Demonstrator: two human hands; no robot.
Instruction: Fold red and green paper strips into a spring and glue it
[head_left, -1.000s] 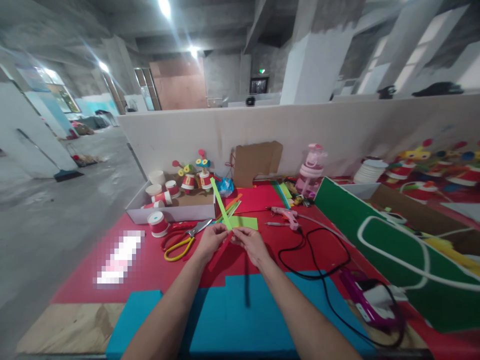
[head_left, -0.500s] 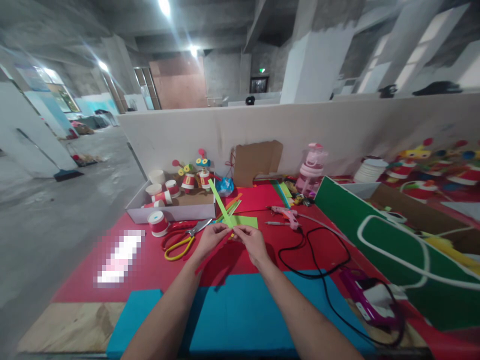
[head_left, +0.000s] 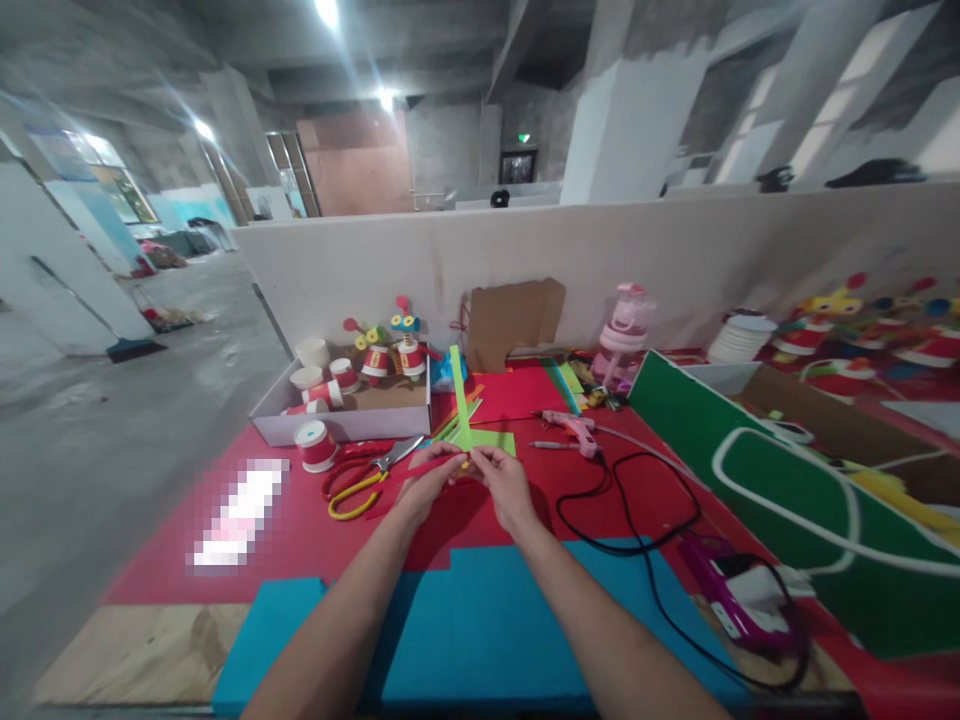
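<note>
A narrow light-green paper strip point(head_left: 460, 395) rises from between my fingertips, pointing away from me. A red paper strip point(head_left: 426, 468) runs out leftward across my left hand. My left hand point(head_left: 429, 490) is closed in a pinch where the two strips meet. Close beside it, my right hand point(head_left: 507, 484) pinches the same spot, fingertips nearly touching the left ones. The meeting point itself is mostly covered by my fingers. Beyond my hands lies a green paper sheet point(head_left: 496, 440), and scissors point(head_left: 358, 497) with yellow and red handles rest to the left.
A pink glue gun point(head_left: 571, 430) with a black cable point(head_left: 626, 548) lies to the right. Blue board point(head_left: 517, 630) covers the near edge. At back left, a shallow box point(head_left: 360, 428) holds cups and figures; a red-banded cup point(head_left: 315, 447) stands before it. A green-sided box point(head_left: 720, 480) stands right.
The green strip has swung from leaning left to nearly upright. The red strip now shows across my left hand, which has turned slightly; my right hand has barely moved.
</note>
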